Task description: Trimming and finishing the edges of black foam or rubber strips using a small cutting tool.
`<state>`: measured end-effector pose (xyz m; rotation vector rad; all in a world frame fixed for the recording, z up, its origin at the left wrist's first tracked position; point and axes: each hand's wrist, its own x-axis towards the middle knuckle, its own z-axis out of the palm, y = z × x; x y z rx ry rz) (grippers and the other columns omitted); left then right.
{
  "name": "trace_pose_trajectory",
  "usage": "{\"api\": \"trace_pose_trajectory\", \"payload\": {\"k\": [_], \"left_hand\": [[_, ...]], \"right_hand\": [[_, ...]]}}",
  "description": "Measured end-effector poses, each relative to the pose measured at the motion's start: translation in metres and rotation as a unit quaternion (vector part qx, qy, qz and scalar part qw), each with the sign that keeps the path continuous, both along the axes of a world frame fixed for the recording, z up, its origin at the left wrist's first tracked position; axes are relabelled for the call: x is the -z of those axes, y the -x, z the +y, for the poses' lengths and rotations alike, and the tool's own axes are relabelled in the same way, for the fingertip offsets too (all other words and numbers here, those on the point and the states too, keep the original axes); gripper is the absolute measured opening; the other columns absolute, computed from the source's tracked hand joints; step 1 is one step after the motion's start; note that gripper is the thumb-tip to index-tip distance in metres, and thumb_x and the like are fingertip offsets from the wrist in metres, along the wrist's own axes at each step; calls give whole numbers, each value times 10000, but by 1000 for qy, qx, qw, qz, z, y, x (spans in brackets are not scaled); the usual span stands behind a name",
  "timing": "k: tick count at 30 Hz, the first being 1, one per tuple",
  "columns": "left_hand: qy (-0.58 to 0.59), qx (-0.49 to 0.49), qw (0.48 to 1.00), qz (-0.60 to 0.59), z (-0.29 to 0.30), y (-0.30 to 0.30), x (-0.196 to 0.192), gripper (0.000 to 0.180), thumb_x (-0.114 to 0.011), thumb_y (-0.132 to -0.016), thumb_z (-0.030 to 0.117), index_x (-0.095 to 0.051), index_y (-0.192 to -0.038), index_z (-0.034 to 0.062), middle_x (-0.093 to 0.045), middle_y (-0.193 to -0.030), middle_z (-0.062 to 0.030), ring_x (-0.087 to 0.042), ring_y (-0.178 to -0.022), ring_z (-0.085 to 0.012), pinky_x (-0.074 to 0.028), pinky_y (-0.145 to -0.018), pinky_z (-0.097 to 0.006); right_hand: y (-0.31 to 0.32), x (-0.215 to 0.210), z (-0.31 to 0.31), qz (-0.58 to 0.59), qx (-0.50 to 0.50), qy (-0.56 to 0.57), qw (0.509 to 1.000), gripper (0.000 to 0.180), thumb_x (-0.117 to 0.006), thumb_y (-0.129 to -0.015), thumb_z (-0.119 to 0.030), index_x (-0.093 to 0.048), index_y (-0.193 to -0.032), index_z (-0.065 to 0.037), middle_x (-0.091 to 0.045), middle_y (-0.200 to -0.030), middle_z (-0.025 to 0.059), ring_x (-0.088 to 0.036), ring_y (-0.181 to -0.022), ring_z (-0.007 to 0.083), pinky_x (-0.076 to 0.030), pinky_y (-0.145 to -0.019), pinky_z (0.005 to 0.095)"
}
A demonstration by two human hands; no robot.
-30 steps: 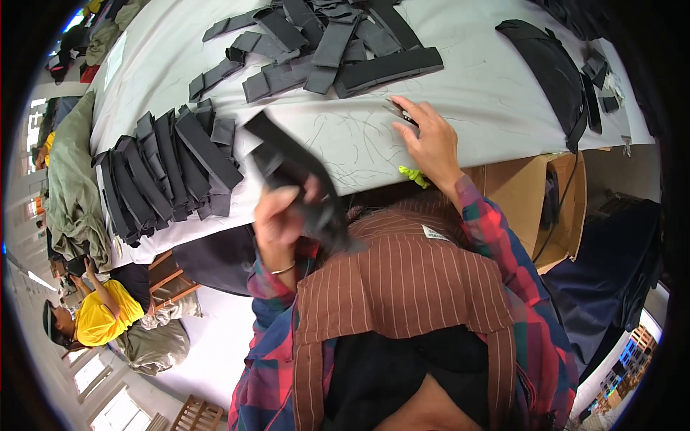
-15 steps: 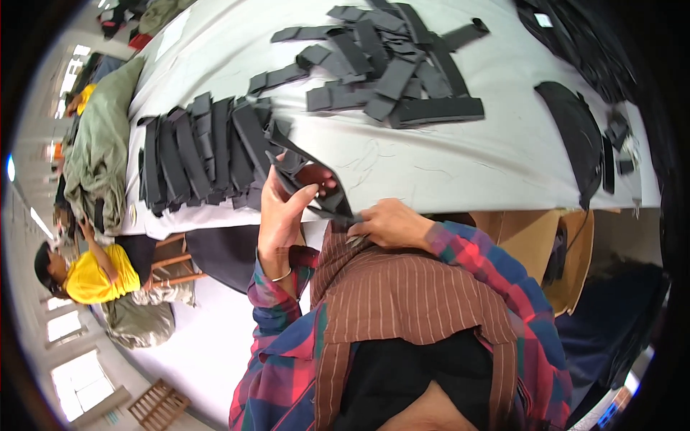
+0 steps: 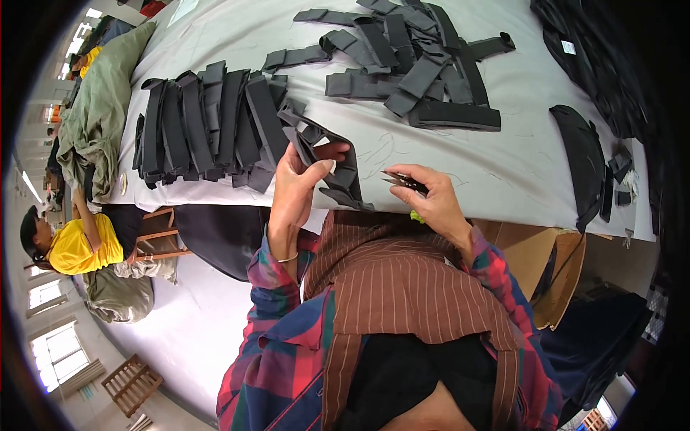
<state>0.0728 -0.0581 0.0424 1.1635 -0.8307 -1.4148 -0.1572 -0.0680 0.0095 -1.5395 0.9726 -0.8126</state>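
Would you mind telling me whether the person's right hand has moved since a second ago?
Yes. The right hand has come back off the grey table toward the person, to the table's near edge, now holding small snips.

The piece in your left hand (image 3: 298, 188) is a matt black fabric strip (image 3: 327, 161), soft and slightly fuzzy, like the folded black cloth strips (image 3: 208, 118) stacked to the left. Your right hand (image 3: 431, 201) grips small snips (image 3: 402, 181) of dull dark metal. The worktop (image 3: 460, 161) wears a smooth pale grey cloth, marked with faint lines and loose threads.
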Motion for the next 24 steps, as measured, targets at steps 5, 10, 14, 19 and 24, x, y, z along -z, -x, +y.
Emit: {"api": "trace_pose_trajectory", "payload": {"k": [5, 10, 14, 19, 24], "left_hand": [[-20, -23, 998, 55, 0, -1, 7, 384, -560, -790, -20, -498, -1168, -37, -649, -1062, -166, -606, -965, -201, -454, -862, -289], [-33, -15, 998, 48, -4, -1, 15, 368, -569, -802, -18, -498, -1162, -36, -646, -1069, -166, -607, -972, -195, -454, -889, -300], [-23, 3, 1000, -11, -7, 14, 31, 343, -588, -801, 4, -520, -1135, -33, -640, -1100, -176, -612, -974, -200, -457, -878, -299], [-57, 18, 998, 7, -11, 25, 58, 371, -588, -789, -22, -484, -1144, -44, -641, -1071, -151, -605, -1004, -183, -452, -929, -300], [-77, 15, 997, 27, -12, 29, 63, 386, -576, -790, -25, -470, -1160, -52, -633, -1089, -160, -605, -1020, -203, -443, -951, -312]], "right_hand": [[-3, 2, 2, 21, 3, 27, 999, 284, -668, -818, -77, -640, -1096, -24, -658, -968, 51, -576, -806, 108, -462, -750, 240], [-7, -2, 0, 58, 19, 67, 996, 277, -669, -817, -120, -642, -1086, -60, -641, -893, 71, -578, -737, 169, -465, -690, 280], [-14, -1, -3, 153, 41, 162, 974, 259, -666, -816, -129, -645, -1070, -83, -591, -799, 77, -567, -697, 218, -449, -645, 320], [-26, 8, -11, 245, 50, 260, 933, 233, -666, -796, -174, -655, -1026, -140, -559, -746, 56, -579, -710, 255, -444, -622, 370], [-32, 24, -15, 310, 28, 292, 904, 209, -658, -781, -161, -652, -990, -152, -560, -739, 52, -594, -724, 242, -438, -610, 377]]}}
